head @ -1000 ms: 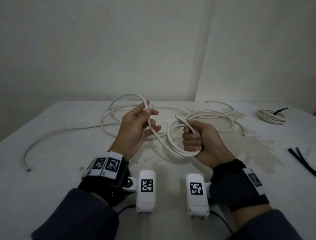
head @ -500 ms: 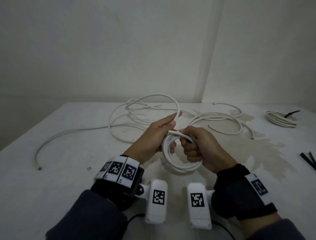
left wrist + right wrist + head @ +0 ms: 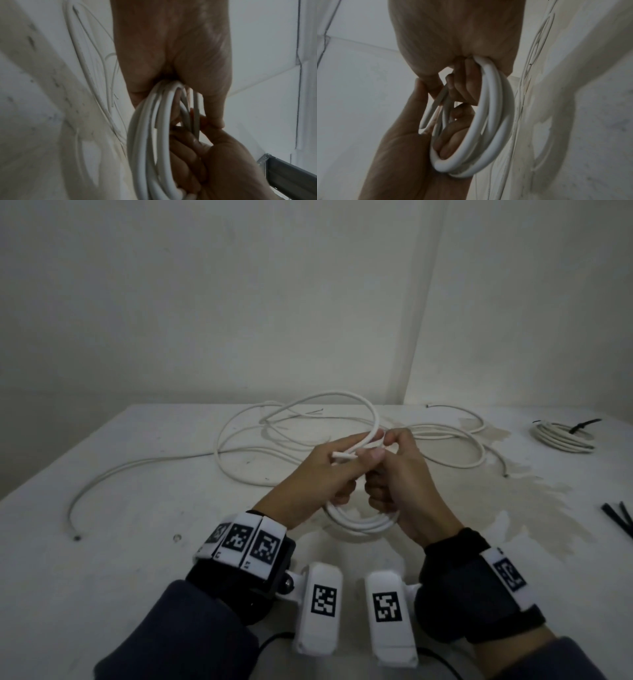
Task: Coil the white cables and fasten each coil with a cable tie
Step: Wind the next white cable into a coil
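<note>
A small coil of white cable (image 3: 359, 523) hangs between my two hands just above the table. My right hand (image 3: 394, 470) grips the coil's top, fingers curled round the strands. My left hand (image 3: 346, 470) meets it from the left, fingers hooked through the coil and thumb over the short free end (image 3: 337, 455). A fresh loop of the same cable (image 3: 342, 398) arches up behind the hands. In the left wrist view the coil (image 3: 154, 135) runs from my left hand (image 3: 171, 54). In the right wrist view my right hand (image 3: 453, 33) holds the coil (image 3: 488, 121).
More loose white cable (image 3: 239, 453) sprawls over the white table (image 3: 102, 577) behind and left of the hands. A finished coil with a black tie (image 3: 561, 438) lies far right. Black cable ties (image 3: 616, 518) lie at the right edge. A pale stain (image 3: 513, 491) marks the table.
My left hand has swung right with a loop of cable and closed onto the coil in my right hand. The hands, apart a second ago, now touch.
</note>
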The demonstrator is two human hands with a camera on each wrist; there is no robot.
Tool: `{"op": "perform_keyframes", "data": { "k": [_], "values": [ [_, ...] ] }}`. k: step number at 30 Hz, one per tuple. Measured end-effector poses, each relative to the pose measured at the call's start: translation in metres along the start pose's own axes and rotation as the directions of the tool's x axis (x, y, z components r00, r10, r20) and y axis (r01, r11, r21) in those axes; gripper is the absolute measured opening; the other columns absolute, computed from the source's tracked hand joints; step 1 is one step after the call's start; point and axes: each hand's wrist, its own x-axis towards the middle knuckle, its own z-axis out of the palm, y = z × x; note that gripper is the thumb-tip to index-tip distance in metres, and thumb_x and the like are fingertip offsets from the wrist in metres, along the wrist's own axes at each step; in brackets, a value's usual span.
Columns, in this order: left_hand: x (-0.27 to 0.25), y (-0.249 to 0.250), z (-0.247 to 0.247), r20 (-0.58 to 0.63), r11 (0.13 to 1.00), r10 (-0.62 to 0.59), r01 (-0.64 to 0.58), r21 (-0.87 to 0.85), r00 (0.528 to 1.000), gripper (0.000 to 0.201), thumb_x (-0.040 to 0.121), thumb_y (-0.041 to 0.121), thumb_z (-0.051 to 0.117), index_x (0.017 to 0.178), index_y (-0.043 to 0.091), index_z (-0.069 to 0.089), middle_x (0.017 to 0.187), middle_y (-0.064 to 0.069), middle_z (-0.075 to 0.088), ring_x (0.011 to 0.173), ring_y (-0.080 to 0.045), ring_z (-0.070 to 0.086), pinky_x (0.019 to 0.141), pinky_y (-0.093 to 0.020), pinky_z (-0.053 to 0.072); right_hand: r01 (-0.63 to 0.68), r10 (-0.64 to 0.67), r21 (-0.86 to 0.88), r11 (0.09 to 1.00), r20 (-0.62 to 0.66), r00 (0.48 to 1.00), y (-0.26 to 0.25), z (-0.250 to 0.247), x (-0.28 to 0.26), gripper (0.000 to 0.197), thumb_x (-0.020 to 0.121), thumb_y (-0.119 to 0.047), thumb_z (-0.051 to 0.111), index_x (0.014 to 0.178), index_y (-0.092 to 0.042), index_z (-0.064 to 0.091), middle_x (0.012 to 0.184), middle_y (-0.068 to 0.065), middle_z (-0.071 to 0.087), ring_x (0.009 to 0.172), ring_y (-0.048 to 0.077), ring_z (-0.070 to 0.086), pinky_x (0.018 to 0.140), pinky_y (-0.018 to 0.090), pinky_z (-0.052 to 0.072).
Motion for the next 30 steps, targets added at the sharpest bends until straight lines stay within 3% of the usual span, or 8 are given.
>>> {"op": "perform_keyframes", "data": {
  "k": [5, 9, 12, 17, 21, 23, 26, 30],
  "values": [
    [-0.002, -0.002, -0.001, -0.036, 0.997, 0.036, -0.033, 0.068, 0.999, 0.032, 0.1, 0.029, 0.043, 0.129, 0.027, 0.057, 0.069, -0.015, 0.044, 0.048, -0.01, 0.034, 0.045, -0.02, 0.035, 0.015, -0.017, 0.105, 0.994, 0.011, 1.0, -0.001, -0.002, 0.0, 0.02, 0.099, -0.014, 0.037, 0.083, -0.025, 0.033, 0.044, 0.0, 0.028, 0.037, 0.009, 0.019, 0.036, 0.014, 0.018],
    [-0.001, -0.002, -0.005, -0.054, 0.994, -0.027, 0.021, -0.106, 0.998, 0.032, 0.101, 0.023, 0.041, 0.127, 0.017, 0.059, 0.051, 0.001, 0.03, 0.038, -0.003, 0.023, 0.035, -0.014, 0.022, 0.106, -0.12, 0.137, 0.985, 0.095, 0.988, -0.002, -0.002, -0.001, 0.03, 0.098, -0.008, 0.03, 0.103, -0.033, 0.046, 0.05, 0.008, 0.041, 0.036, 0.013, 0.03, 0.038, 0.016, 0.026],
    [-0.002, -0.001, -0.008, -0.041, 0.995, -0.05, 0.047, -0.083, 0.998, 0.027, 0.1, 0.021, 0.044, 0.118, 0.014, 0.063, 0.053, 0.001, 0.03, 0.038, -0.004, 0.02, 0.035, -0.015, 0.016, 0.298, -0.285, -0.107, 0.949, 0.119, 0.951, -0.001, -0.005, 0.002, 0.047, 0.092, -0.001, 0.036, 0.114, -0.038, 0.056, 0.061, 0.005, 0.057, 0.051, 0.021, 0.048, 0.049, 0.027, 0.042],
    [-0.005, -0.001, -0.012, -0.089, 0.983, -0.053, 0.068, 0.168, 0.995, 0.018, 0.098, 0.021, 0.052, 0.104, 0.017, 0.069, 0.049, 0.007, 0.029, 0.04, -0.005, 0.022, 0.038, -0.014, 0.019, 0.39, -0.467, -0.682, 0.619, 0.08, 0.881, 0.013, -0.023, 0.015, 0.037, 0.082, -0.02, 0.071, 0.087, -0.055, 0.059, 0.112, 0.005, 0.054, 0.108, 0.019, 0.05, 0.091, 0.033, 0.047],
    [-0.004, -0.001, -0.01, -0.138, 0.966, 0.065, -0.028, 0.256, 0.988, 0.022, 0.097, 0.016, 0.053, 0.113, 0.012, 0.068, 0.041, 0.015, 0.04, 0.038, 0.0, 0.032, 0.039, -0.013, 0.025, 0.454, -0.654, -0.755, 0.474, 0.043, 0.755, 0.013, -0.029, 0.018, 0.018, 0.078, -0.029, 0.075, 0.089, -0.042, 0.068, 0.13, 0.004, 0.053, 0.126, 0.025, 0.045, 0.104, 0.041, 0.034],
    [-0.002, 0.0, -0.009, -0.167, 0.952, 0.128, -0.074, 0.297, 0.978, 0.024, 0.096, 0.013, 0.054, 0.112, 0.001, 0.067, 0.042, 0.017, 0.045, 0.038, 0.002, 0.038, 0.041, -0.008, 0.027, 0.541, -0.762, -0.721, 0.434, 0.028, 0.647, 0.009, -0.028, 0.017, 0.012, 0.077, -0.029, 0.073, 0.089, -0.027, 0.075, 0.116, 0.0, 0.066, 0.115, 0.019, 0.056, 0.098, 0.049, 0.043],
    [0.0, -0.002, -0.01, -0.206, 0.931, 0.199, -0.119, 0.346, 0.958, 0.029, 0.095, 0.017, 0.056, 0.103, -0.01, 0.066, 0.042, 0.016, 0.044, 0.038, 0.002, 0.037, 0.042, -0.008, 0.027, 0.6, -0.847, -0.692, 0.401, -0.03, 0.531, 0.005, -0.025, 0.013, 0.013, 0.073, -0.025, 0.079, 0.08, -0.015, 0.074, 0.081, -0.007, 0.066, 0.082, 0.019, 0.063, 0.078, 0.036, 0.05],
    [-0.001, -0.004, -0.016, -0.24, 0.936, 0.215, -0.129, 0.328, 0.947, 0.02, 0.096, 0.009, 0.053, 0.093, -0.006, 0.066, 0.04, 0.017, 0.046, 0.037, 0.004, 0.04, 0.042, -0.007, 0.028, 0.51, -0.713, -0.674, 0.535, -0.037, 0.7, 0.007, -0.023, 0.011, 0.033, 0.071, -0.037, 0.082, 0.057, -0.016, 0.061, 0.051, -0.008, 0.054, 0.053, 0.008, 0.049, 0.054, 0.024, 0.04]
  ]
}}
